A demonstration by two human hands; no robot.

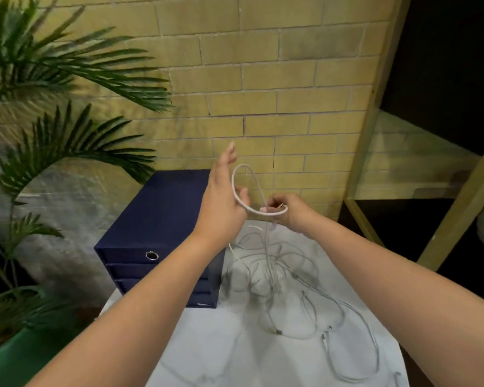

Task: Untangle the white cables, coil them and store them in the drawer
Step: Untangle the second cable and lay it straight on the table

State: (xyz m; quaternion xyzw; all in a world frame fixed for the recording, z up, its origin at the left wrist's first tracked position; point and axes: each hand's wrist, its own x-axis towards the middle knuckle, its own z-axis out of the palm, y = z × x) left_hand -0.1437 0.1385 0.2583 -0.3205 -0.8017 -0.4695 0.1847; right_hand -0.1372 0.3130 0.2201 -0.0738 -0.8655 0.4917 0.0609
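A tangle of white cables (280, 277) lies on the white marbled table (207, 353), right of a dark blue drawer box (151, 219). My right hand (288, 212) is raised above the heap and pinches one white cable, which rises from the tangle and arcs in a loop (242, 185) over to my left hand (221, 202). My left hand is held up with straight fingers, and the loop runs around its edge near the thumb. The box's drawers are closed; the top one has a metal ring pull (152, 255).
A palm plant in a green pot (17, 356) stands at the left. A yellow brick wall (263, 79) is behind the table. A wooden shelf frame (375, 135) stands at the right. Loose cable ends trail toward the table's right front corner (375, 358).
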